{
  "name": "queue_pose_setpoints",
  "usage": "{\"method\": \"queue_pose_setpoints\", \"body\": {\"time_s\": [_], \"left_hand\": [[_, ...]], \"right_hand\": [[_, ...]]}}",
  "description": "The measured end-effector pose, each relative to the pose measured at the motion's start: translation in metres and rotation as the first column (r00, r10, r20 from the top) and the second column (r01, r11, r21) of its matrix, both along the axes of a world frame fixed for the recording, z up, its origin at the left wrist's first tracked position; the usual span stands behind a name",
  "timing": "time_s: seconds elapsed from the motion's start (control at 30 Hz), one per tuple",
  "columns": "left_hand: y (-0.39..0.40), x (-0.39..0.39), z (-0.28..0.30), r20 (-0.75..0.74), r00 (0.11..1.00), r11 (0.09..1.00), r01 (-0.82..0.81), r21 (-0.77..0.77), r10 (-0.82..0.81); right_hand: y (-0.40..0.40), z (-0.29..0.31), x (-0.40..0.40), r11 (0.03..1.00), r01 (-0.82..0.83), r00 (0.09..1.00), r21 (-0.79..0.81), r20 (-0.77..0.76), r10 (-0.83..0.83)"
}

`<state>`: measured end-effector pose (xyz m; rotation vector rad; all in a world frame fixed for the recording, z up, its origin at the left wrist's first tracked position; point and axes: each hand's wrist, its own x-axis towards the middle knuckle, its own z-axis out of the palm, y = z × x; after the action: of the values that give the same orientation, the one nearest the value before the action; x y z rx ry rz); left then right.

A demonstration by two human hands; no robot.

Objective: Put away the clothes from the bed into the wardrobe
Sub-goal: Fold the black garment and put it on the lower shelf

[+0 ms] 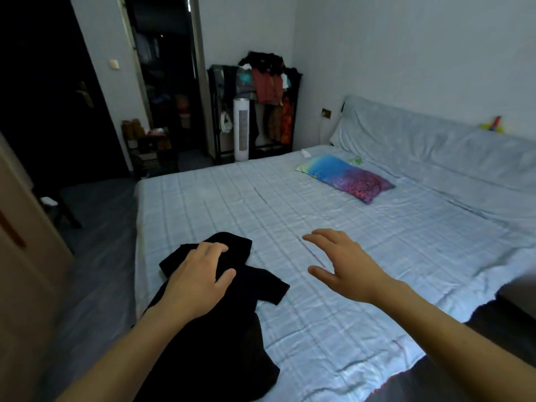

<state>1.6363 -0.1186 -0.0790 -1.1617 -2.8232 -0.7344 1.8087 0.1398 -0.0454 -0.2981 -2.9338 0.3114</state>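
I am gripping the black shirt (232,285) with my left hand (197,278), seemingly the bed's (348,285) last garment; my right hand (345,265) is hovering spread.

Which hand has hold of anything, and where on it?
The left hand grips the black shirt at its upper bunched part; the right hand holds nothing.
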Motion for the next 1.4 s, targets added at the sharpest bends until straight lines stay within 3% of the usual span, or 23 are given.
{"method": "queue_pose_setpoints", "body": {"time_s": [0.17,0.47,0.73,1.0,1.4], "left_hand": [[0.028,-0.007,-0.022,0.057,0.998,1.000,-0.008,-0.006,0.009],[0.120,-0.008,-0.043,0.086,0.995,0.984,-0.039,-0.175,0.055],[0.184,0.002,-0.050,0.102,0.972,0.949,-0.177,-0.261,0.210],[0.147,-0.020,-0.055,0.092,0.912,0.901,-0.373,-0.222,0.400],[0.087,-0.122,-0.115,0.233,0.843,0.874,-0.468,-0.126,0.485]], "right_hand": [[0.021,-0.022,-0.025,0.999,-0.010,1.000,-0.047,0.022,0.011],[0.110,-0.072,-0.052,0.989,-0.055,0.997,-0.136,0.048,0.062],[0.190,-0.090,-0.101,0.961,-0.186,0.974,-0.207,0.087,0.207],[0.161,-0.110,-0.163,0.889,-0.344,0.916,-0.303,0.099,0.388],[0.097,-0.127,-0.280,0.877,-0.393,0.885,-0.278,0.144,0.442]]}}
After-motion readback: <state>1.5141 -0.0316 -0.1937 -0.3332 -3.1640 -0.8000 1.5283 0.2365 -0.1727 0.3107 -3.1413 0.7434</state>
